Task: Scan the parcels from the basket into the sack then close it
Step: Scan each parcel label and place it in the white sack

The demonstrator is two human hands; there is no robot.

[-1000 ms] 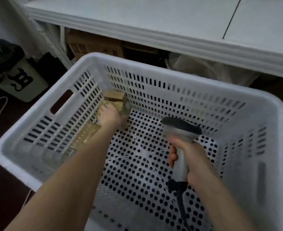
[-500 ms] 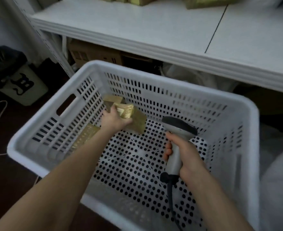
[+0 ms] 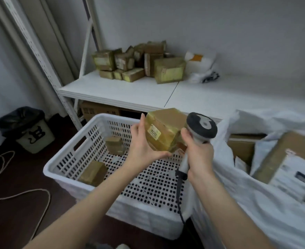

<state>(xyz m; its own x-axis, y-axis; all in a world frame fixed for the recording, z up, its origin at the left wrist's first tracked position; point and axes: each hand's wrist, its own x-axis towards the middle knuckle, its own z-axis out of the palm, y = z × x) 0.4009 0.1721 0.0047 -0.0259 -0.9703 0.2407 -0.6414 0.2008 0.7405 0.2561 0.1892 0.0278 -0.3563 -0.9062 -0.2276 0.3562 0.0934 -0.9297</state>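
We hold the parcel [image 3: 163, 130] above the basket [image 3: 87, 123], tilted, long axis running up to the right, label [image 3: 154, 133] facing us. Left hand [image 3: 142, 146] fingers [image 3: 142, 121] wrap it; right hand [image 3: 198, 150] grips the scanner [image 3: 201, 128]. Turn the label squarely toward the scanner, then drop the parcel into the sack [image 3: 256, 203].

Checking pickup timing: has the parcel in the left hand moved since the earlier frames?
Yes. The parcel has risen from the basket floor to above its rim, beside the scanner.
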